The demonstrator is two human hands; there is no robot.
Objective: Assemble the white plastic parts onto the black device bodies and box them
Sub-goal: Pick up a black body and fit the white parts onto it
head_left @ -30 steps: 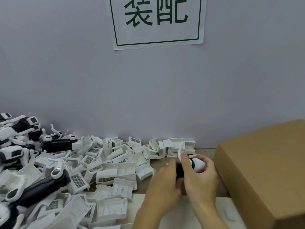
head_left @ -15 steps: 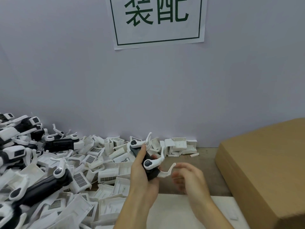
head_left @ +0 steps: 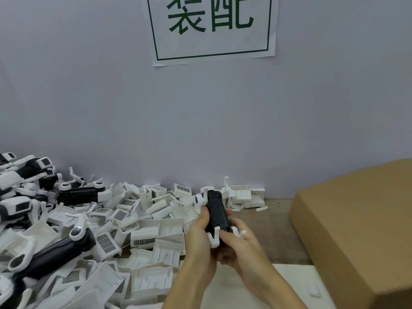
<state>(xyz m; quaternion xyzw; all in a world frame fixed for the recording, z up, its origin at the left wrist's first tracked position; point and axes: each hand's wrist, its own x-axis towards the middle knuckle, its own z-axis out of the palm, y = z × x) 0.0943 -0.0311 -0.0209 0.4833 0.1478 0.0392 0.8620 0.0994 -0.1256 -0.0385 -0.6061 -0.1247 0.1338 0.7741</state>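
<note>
Right hand [head_left: 239, 246] now joins left hand [head_left: 200, 233] gripping black device body [head_left: 215, 214], lower end hidden

A pale grey wall [head_left: 111, 97] fills the upper part of the view. High on the wall, near its middle, hangs a white paper sign [head_left: 211, 27] with a thin dark green border and two large dark green characters; its top is cut off by the frame edge. Below the wall runs a brown tabletop [head_left: 274, 228]. A white sheet [head_left: 289, 284] lies flat on the tabletop, at the near edge, well below the wall.
</note>
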